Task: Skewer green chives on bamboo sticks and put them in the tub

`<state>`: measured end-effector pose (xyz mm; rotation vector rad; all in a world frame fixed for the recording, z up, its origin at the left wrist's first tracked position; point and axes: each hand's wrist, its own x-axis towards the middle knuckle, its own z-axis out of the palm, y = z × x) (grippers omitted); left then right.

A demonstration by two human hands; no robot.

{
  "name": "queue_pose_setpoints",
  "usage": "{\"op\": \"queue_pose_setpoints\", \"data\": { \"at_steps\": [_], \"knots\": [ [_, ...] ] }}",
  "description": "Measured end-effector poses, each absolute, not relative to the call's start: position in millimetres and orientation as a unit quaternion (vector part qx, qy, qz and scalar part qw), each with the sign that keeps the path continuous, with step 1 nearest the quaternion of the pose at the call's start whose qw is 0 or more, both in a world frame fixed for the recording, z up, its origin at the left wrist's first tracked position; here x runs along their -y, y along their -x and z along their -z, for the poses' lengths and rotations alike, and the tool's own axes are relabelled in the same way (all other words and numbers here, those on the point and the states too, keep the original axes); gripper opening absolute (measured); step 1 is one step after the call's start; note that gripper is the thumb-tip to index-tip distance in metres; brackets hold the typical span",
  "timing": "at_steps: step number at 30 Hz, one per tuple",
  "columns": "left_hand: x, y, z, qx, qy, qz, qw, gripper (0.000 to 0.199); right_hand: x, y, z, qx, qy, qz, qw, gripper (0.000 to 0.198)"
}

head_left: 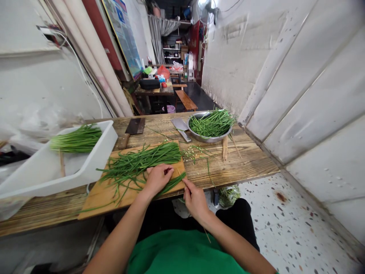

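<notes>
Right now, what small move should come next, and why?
Probably push the thin stick gently through the small bundle of greens: the right hand holds it at the bundle's end, and the left hand is close enough to steady the bundle.

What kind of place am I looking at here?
Probably a small eatery's prep area, though I can't be certain: green stalks piled on a cutting board, a cleaver beside a metal bowl, and a wooden bench near another table behind.
</notes>
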<state>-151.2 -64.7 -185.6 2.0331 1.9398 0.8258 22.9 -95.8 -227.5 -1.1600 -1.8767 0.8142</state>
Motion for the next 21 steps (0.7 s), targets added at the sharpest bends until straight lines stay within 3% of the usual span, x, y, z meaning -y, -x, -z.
{"op": "queue_pose_setpoints", "data": {
  "at_steps": [7,10,12,15,21],
  "knots": [
    [52.1,145.5,156.9,-0.637,-0.557,-0.459,0.271,0.035,96.6,-23.1,229.2,0.742,0.452,-0.319,0.380,0.039],
    [34.2,134.8,136.7,-0.603,-0.609,-0.428,0.288,0.036,96.8,-22.1,230.0,0.741,0.455,-0.317,0.380,0.038],
    [24.3,131.3,126.9,-0.575,-0.688,-0.365,0.248,0.032,96.9,-21.6,229.6,0.740,0.457,-0.316,0.379,0.038],
    [19.6,138.6,124.5,-0.579,-0.754,-0.294,0.098,0.027,96.8,-21.8,229.0,0.743,0.457,-0.313,0.376,0.038],
    [31.0,163.3,154.0,-0.625,-0.770,-0.112,-0.066,0.011,96.5,-22.0,231.4,0.747,0.452,-0.305,0.382,0.038]
  ]
}}
